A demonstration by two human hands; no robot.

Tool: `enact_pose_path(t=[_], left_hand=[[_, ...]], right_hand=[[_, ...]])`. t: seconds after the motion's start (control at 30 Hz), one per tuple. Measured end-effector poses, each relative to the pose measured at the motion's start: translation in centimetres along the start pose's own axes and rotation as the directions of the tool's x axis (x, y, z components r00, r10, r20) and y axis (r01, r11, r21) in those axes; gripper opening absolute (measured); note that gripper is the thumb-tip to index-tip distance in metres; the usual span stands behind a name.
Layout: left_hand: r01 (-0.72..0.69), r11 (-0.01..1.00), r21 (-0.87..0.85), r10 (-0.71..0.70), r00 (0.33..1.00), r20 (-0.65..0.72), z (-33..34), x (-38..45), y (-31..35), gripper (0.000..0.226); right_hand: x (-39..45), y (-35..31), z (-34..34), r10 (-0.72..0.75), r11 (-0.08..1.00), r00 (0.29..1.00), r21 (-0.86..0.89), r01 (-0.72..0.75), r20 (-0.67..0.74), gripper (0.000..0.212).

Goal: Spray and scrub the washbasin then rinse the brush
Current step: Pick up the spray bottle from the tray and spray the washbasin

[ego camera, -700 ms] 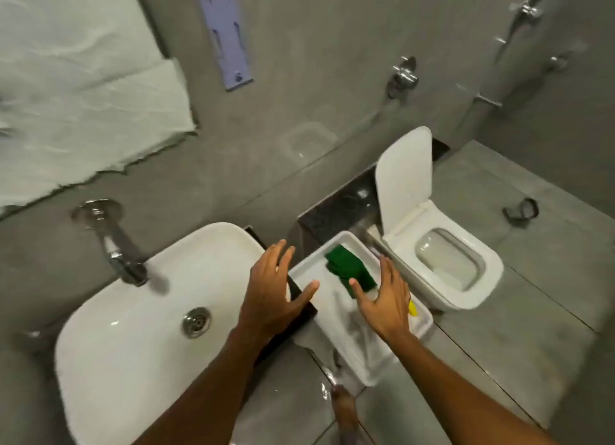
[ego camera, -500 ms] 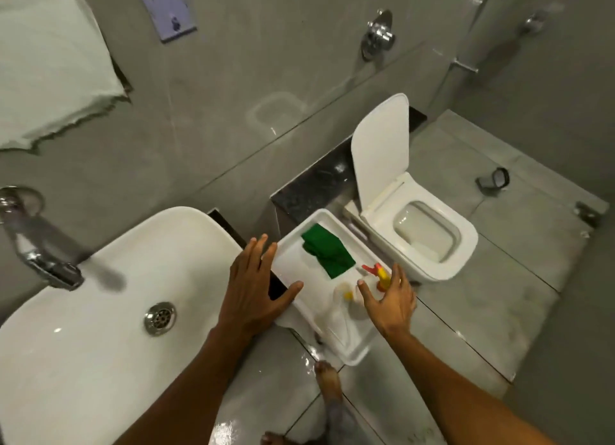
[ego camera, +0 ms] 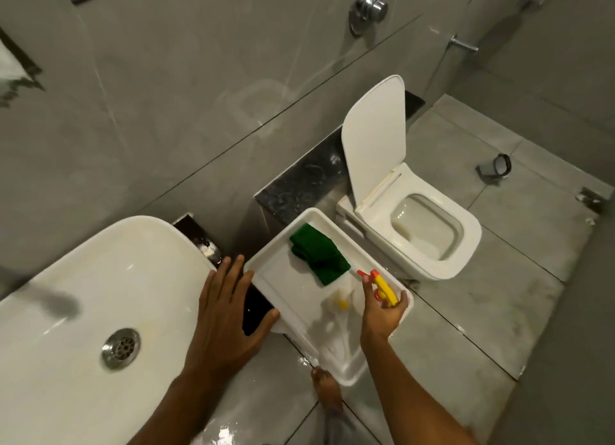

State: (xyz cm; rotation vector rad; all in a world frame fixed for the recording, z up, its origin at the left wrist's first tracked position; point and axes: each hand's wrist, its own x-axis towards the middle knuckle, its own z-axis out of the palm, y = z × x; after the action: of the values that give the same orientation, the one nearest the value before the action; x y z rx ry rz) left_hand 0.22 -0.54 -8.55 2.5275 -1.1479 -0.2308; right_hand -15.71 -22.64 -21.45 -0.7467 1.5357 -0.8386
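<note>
The white washbasin (ego camera: 83, 295) fills the lower left, with a metal drain (ego camera: 120, 348) in its bowl. My left hand (ego camera: 226, 314) lies flat and open on the basin's right rim. Right of it stands a white tray (ego camera: 283, 245) holding a folded green cloth (ego camera: 319, 256) and a pale brush (ego camera: 336, 334) with a yellow part. My right hand (ego camera: 382, 314) is closed around a spray bottle (ego camera: 384, 286) with a yellow and red trigger head, held just over the tray's right edge. The bottle's body is hidden behind the hand.
A white toilet (ego camera: 442, 241) with its lid up stands right of the tray. A dark stone ledge (ego camera: 299, 185) runs along the grey wall. The floor is wet grey tile, and my bare foot (ego camera: 327, 391) is below the tray. A small dark object (ego camera: 496, 168) lies far right.
My right hand has closed on the spray bottle and raised it from the tray. The view has swung right, so the tap has left the frame. My left hand stays on the basin rim.
</note>
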Motion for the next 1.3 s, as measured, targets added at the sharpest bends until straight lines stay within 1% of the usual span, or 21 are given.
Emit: enact_pose_path(t=[0.07, 0.17, 0.27, 0.33, 0.43, 0.53, 0.67, 0.7, 0.73, 0.8, 0.83, 0.9, 0.93, 0.97, 1.0, 1.03, 1.1, 1.13, 1.2, 1.27, 1.3], left_hand=[[0.008, 1.0, -0.003, -0.008, 1.0, -0.008, 0.1, 0.0, 0.0, 0.082], [0.017, 1.0, -0.009, -0.017, 1.0, -0.018, 0.3, 0.2, 0.2, 0.086], [0.03, 1.0, -0.009, -0.03, 0.999, -0.021, 0.4, 0.2, 0.2, 0.087], [0.032, 0.999, 0.006, -0.032, 0.999, -0.022, 0.3, 0.2, 0.3, 0.086], [0.028, 0.999, 0.027, -0.028, 1.0, -0.015, 0.4, 0.2, 0.4, 0.085], [0.012, 0.999, 0.05, -0.012, 1.0, 0.003, 0.5, 0.1, 0.1, 0.085], [0.006, 0.999, 0.031, -0.006, 1.0, 0.003, -0.1, 0.2, 0.3, 0.087], [0.008, 1.0, 0.016, -0.008, 1.0, 0.002, -0.2, 0.1, 0.4, 0.088], [0.009, 1.0, -0.007, -0.009, 1.0, -0.006, -0.7, -0.1, 0.6, 0.092], [0.017, 0.998, -0.055, -0.018, 1.0, -0.02, -1.2, -0.5, 0.7, 0.1], [0.015, 0.997, -0.076, -0.018, 0.999, -0.042, -1.8, -0.7, 0.9, 0.102], [0.028, 0.993, -0.117, -0.039, 0.994, -0.098, -3.0, -1.5, 1.1, 0.105], [0.032, 0.99, -0.135, -0.051, 0.989, -0.141, -3.7, -2.0, 1.0, 0.105], [0.041, 0.989, -0.14, -0.066, 0.982, -0.179, -4.4, -2.5, 0.7, 0.106], [0.057, 0.99, -0.128, -0.083, 0.975, -0.205, -4.9, -3.1, 0.2, 0.107], [0.083, 0.99, -0.111, -0.105, 0.971, -0.216, -5.3, -3.8, -0.5, 0.109], [0.168, 0.982, -0.088, -0.185, 0.95, -0.252, -6.2, -5.8, -2.1, 0.112], [0.224, 0.972, -0.076, -0.236, 0.927, -0.29, -6.5, -7.0, -2.8, 0.113], [0.336, 0.938, -0.083, -0.343, 0.873, -0.347, -7.3, -9.4, -4.2, 0.11], [0.413, 0.902, -0.127, -0.432, 0.847, -0.311, -8.4, -11.8, -5.1, 0.106], [0.431, 0.89, -0.147, -0.456, 0.844, -0.281, -8.9, -13.1, -5.8, 0.106]], right_hand=[[0.2, 0.7, 0.1, 0.0, 1.0, 1.0, -0.03, 0.0, -0.02, 0.089], [0.7, 0.6, 0.3, -0.087, 0.982, 0.996, -0.166, 0.091, 0.029, 0.07], [1.2, -0.3, 0.9, -0.212, 0.891, 0.97, -0.384, 0.242, 0.12, 0.056], [1.3, -0.8, 1.5, -0.262, 0.833, 0.951, -0.46, 0.309, 0.164, 0.05], [1.2, -1.5, 2.1, -0.322, 0.807, 0.923, -0.449, 0.384, 0.212, 0.037], [0.7, -2.3, 2.1, -0.382, 0.783, 0.895, -0.434, 0.445, 0.23, 0.027], [-1.0, -3.8, 1.4, -0.476, 0.724, 0.81, -0.37, 0.583, 0.343, 0.023], [-1.5, -4.0, 1.0, -0.481, 0.722, 0.798, -0.352, 0.596, 0.363, 0.024], [-2.4, -4.5, 0.5, -0.479, 0.743, 0.794, -0.309, 0.594, 0.375, 0.025], [-4.0, -5.0, -0.2, -0.446, 0.806, 0.797, -0.204, 0.555, 0.407, 0.029], [-5.0, -5.5, -0.4, -0.43, 0.825, 0.795, -0.172, 0.539, 0.428, 0.035], [-6.9, -5.9, -0.9, -0.38, 0.848, 0.79, -0.16, 0.505, 0.482, 0.044], [-8.2, -6.2, -1.1, -0.35, 0.861, 0.783, -0.154, 0.485, 0.514, 0.042], [-9.5, -6.4, -1.4, -0.308, 0.877, 0.777, -0.154, 0.456, 0.549, 0.035], [-11.0, -6.5, -1.5, -0.272, 0.887, 0.768, -0.159, 0.434, 0.58, 0.027], [-12.3, -6.3, -1.6, -0.233, 0.896, 0.757, -0.167, 0.41, 0.61, 0.025], [-15.0, -6.0, -1.7, -0.136, 0.905, 0.715, -0.209, 0.372, 0.685, 0.033], [-16.3, -5.7, -1.7, -0.085, 0.899, 0.686, -0.241, 0.365, 0.722, 0.039], [-18.7, -5.2, -1.9, 0.014, 0.895, 0.63, -0.291, 0.339, 0.777, 0.041], [-21.2, -4.4, -2.7, 0.092, 0.882, 0.558, -0.328, 0.339, 0.825, 0.038], [-22.3, -3.8, -3.3, 0.123, 0.864, 0.507, -0.343, 0.368, 0.853, 0.037]])
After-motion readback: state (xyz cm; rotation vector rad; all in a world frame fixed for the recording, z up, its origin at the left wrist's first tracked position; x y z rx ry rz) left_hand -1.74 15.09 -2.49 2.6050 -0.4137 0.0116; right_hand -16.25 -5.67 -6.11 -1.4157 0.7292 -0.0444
